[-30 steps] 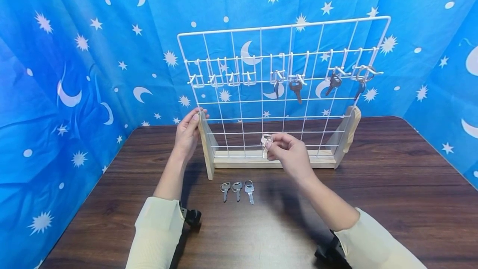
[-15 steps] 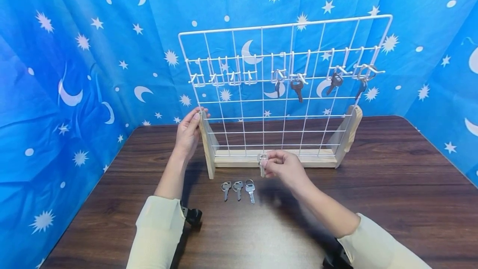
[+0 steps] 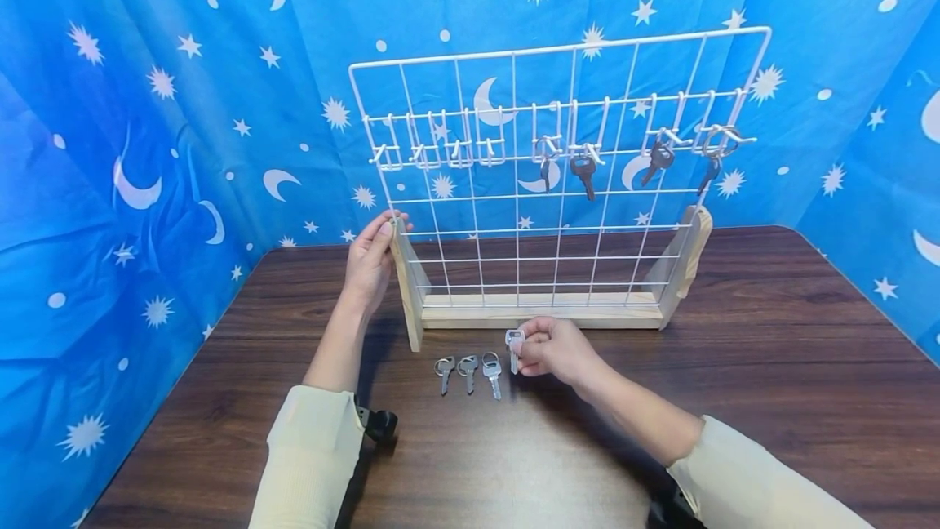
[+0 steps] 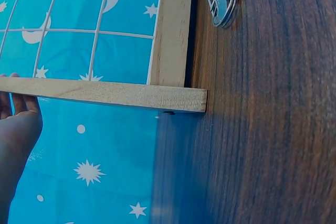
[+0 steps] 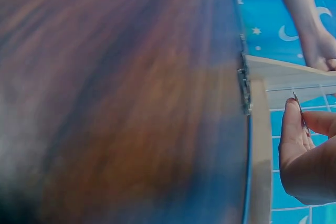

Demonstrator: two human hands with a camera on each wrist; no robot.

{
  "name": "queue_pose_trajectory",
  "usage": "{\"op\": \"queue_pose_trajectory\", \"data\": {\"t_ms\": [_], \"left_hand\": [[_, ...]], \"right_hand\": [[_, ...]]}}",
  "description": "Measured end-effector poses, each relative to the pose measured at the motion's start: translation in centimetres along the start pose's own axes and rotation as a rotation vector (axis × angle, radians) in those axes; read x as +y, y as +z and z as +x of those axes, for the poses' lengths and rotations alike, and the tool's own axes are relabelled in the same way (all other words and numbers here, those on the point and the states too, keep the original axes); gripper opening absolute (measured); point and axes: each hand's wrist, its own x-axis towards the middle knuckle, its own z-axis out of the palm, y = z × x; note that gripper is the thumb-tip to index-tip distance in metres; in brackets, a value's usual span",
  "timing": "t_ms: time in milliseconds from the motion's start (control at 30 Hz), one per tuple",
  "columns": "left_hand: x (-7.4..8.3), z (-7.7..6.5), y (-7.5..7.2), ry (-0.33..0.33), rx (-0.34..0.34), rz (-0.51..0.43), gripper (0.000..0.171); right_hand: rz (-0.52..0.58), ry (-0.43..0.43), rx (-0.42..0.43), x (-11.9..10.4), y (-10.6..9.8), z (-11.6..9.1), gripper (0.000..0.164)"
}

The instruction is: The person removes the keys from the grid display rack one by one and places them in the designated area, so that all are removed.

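Note:
My right hand [image 3: 560, 349] pinches a silver key [image 3: 515, 340] by thumb and fingers, low in front of the rack's wooden base [image 3: 543, 318]. In the right wrist view that key [image 5: 297, 103] shows edge-on. Three more silver keys with rings lie in a row on the table to its left: one key [image 3: 444, 375], a middle key [image 3: 468, 374] and a near key [image 3: 493, 375]. My left hand [image 3: 370, 261] grips the top of the rack's left wooden side [image 3: 406, 292], its fingers partly behind the wood in the left wrist view.
A white wire grid [image 3: 558, 48] stands upright in the wooden stand and carries a row of white hooks. Several dark keys, one a hanging key [image 3: 583, 172], are on the right-hand hooks; the left-hand hooks [image 3: 459, 155] hold none. Behind is a blue star-patterned cloth [image 3: 184, 186].
My right hand has come down with the key, from in front of the lower grid to just above the table beside the row of keys. My left hand stays on the wooden side.

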Motion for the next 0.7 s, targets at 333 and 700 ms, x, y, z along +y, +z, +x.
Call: {"op": "queue_pose_trajectory", "data": {"t_ms": [333,700], "left_hand": [[0.0,0.0,0.0,-0.001,-0.002,-0.006,0.045],[0.2,-0.1,0.1,-0.003,-0.004,0.000,0.046]], "right_hand": [[-0.076,0.040,-0.011,1.3,0.1,0.5,0.018],[-0.128,0.043,-0.050,2.3,0.1,0.7,0.016]]}}
